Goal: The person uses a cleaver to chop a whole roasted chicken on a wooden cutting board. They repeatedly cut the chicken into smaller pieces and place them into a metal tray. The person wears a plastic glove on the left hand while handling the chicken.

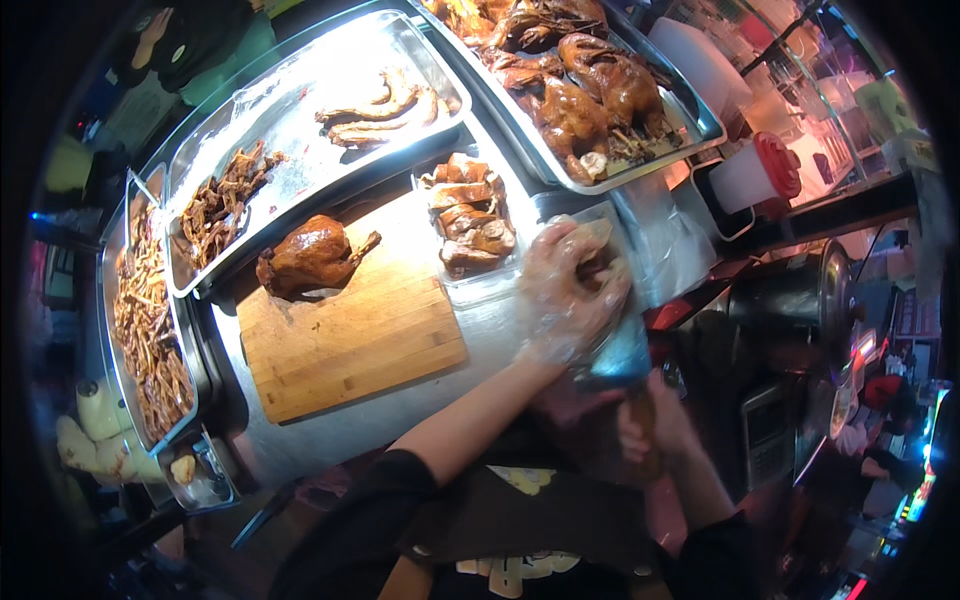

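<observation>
My left hand [574, 289] wears a clear plastic glove, blurred at its edges. Its fingers curl around a brown piece of meat [591, 271], mostly hidden, above the broad blade of a cleaver [621, 349]. Lower down, my bare right hand [654, 431] grips the cleaver's wooden handle. Just left of the gloved hand is a clear plastic tray [448, 280] of chopped glazed poultry [472, 217]. A whole browned bird [311, 255] lies at the far left edge of a wooden cutting board [352, 349].
A metal tray [292, 90] holds necks and dark shredded-looking pieces. Whole roasted birds [592, 97] fill another tray at the top right. More strips lie in a left tray [154, 330]. Plastic bags [667, 240], a red-lidded container [757, 169] and a dark pot [780, 296] stand to the right.
</observation>
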`<state>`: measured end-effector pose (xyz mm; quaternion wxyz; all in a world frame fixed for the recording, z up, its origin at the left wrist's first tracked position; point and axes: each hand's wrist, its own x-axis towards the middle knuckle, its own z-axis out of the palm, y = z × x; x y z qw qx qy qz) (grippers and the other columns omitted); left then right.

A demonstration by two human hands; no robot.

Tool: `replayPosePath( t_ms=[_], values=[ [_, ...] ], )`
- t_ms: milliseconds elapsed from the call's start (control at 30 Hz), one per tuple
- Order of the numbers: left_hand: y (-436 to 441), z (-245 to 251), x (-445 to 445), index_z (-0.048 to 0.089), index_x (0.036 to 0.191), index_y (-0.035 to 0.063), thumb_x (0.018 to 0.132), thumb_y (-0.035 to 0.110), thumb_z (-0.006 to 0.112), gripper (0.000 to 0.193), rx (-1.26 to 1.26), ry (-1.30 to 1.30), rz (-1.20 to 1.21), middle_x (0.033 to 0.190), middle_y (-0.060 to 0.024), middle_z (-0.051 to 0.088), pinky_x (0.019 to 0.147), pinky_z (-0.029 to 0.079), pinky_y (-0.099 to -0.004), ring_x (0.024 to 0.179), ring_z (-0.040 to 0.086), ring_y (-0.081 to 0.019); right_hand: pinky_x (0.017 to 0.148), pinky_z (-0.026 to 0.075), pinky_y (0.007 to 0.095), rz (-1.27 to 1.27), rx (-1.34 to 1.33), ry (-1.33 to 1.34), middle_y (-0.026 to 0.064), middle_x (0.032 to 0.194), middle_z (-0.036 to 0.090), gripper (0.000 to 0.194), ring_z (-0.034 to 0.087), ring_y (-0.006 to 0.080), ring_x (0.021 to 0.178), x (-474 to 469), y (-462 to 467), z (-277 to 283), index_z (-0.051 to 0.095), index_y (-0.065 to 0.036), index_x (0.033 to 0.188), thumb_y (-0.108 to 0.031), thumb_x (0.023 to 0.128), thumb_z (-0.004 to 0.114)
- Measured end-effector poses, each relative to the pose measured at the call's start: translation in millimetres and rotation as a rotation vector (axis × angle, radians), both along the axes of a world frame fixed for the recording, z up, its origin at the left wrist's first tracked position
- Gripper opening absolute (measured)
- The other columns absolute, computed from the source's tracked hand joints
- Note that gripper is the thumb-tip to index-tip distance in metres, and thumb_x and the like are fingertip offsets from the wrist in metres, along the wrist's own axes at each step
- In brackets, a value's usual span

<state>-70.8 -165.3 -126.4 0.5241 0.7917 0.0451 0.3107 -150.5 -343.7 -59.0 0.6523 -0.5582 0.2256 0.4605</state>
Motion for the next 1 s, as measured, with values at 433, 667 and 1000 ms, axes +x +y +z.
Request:
replayPosePath(
  t_ms=[433,667,1000],
  values=[
    [-32.4,-46.8,57.1,0.041,0.134,-0.0058,0.087,0.048,0.054,0.072,0.003,0.521,0.06,0.138,-0.029,0.04,0.11,0.028,-0.0476,0.131,0.036,-0.0424,0.033,0.033,0.0291,0.117,-0.35,-0.138,0.0011,0.054,0.038,0.065,0.037,0.0126,0.036,100.8,-61.9,-22.8,0.051,-0.001,0.101,-0.064,0.095,0.035],
    [224.2,-19.0,-44.5,0.042,0.137,0.0088,0.068,0.036,0.079,0.082,0.617,0.152,0.356,0.133,-0.0158,0.049,0.106,0.034,-0.0481,0.126,0.043,-0.0356,0.033,0.033,0.0288,0.081,-0.302,-0.283,0.0019,0.053,0.04,0.05,0.038,0.0126,0.036,16.0,-27.2,-27.8,0.054,0.0,0.103,-0.047,0.1,0.036],
    [332.0,-13.8,-116.3,0.059,0.116,0.015,0.063,0.018,0.079,0.057,0.822,0.34,-0.174,0.114,-0.006,0.058,0.097,0.044,-0.0413,0.116,0.051,-0.0265,0.039,0.033,0.023,0.611,-0.052,-0.66,0.001,0.056,0.044,0.033,0.041,0.0079,0.041,20.4,164.2,-13.1,0.054,0.0,0.114,-0.029,0.101,0.043]
  ],
)
